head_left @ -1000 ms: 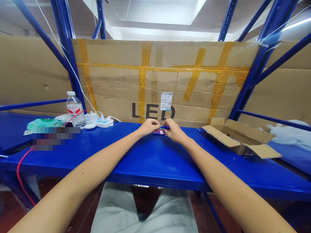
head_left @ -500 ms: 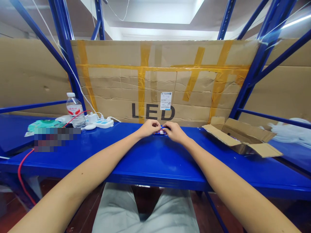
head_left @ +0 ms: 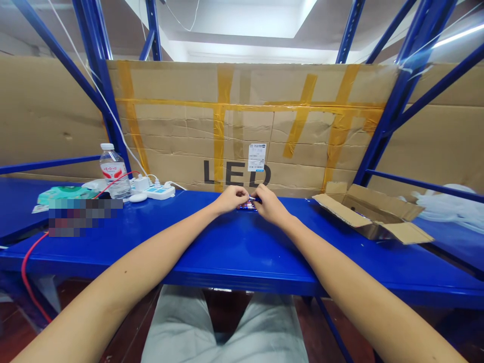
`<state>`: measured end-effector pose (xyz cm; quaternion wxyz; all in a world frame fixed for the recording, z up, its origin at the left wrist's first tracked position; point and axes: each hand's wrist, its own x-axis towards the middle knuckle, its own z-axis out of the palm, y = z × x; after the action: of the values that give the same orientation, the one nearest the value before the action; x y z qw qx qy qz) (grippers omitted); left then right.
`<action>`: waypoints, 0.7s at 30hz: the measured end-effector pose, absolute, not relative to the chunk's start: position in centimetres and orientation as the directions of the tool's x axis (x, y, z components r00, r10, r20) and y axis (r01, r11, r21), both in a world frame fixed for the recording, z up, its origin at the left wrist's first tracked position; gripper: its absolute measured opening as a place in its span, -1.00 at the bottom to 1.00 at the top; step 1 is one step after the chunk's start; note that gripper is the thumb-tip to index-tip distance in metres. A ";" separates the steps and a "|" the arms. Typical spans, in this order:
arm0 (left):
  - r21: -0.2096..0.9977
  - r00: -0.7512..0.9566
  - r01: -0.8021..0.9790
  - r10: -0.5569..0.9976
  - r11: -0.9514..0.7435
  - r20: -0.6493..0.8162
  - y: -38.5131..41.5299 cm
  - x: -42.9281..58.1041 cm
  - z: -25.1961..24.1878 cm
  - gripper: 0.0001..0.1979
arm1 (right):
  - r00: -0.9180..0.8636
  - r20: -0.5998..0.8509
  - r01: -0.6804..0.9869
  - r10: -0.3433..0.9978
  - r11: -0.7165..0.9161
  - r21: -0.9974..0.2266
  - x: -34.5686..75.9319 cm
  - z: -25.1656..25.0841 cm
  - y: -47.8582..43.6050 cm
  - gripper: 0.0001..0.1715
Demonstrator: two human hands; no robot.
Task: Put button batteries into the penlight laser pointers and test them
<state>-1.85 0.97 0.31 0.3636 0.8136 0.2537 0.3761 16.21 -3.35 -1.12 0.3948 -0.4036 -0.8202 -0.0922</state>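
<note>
At the back middle of the blue table point(head_left: 242, 257), several small shiny red, blue and silver sticks point(head_left: 247, 206) lie side by side. Their kind is too small to make out. Just above them, my left hand point(head_left: 231, 198) and my right hand point(head_left: 269, 203) meet with bent, pinching fingertips. Between the fingertips shows a small slim silver-and-dark piece point(head_left: 252, 199), partly hidden by the fingers. Both hands are closed on it, as far as I can see.
An opened cardboard box point(head_left: 372, 212) stands at the right. On the left are a water bottle point(head_left: 114, 174), a white power strip point(head_left: 159, 191), a green packet point(head_left: 68, 194) and a red cable point(head_left: 28, 262). A large cardboard panel point(head_left: 174, 136) closes off the back.
My right hand has lifted slightly and turned, and a slim piece now shows between the fingertips. My left hand stays almost in place. The view has shifted a little.
</note>
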 end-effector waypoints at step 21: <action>0.510 0.601 0.340 0.599 -0.790 0.529 1.0 -2.0 -0.4 -0.88 | -0.396 0.670 0.686 0.627 0.688 -0.238 16.8 -0.7 -3.2 -0.87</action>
<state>-2.04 0.96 -0.42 0.1817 0.8759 0.2680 0.3576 16.85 -3.16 -0.75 0.3835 -0.3933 -0.8347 -0.0382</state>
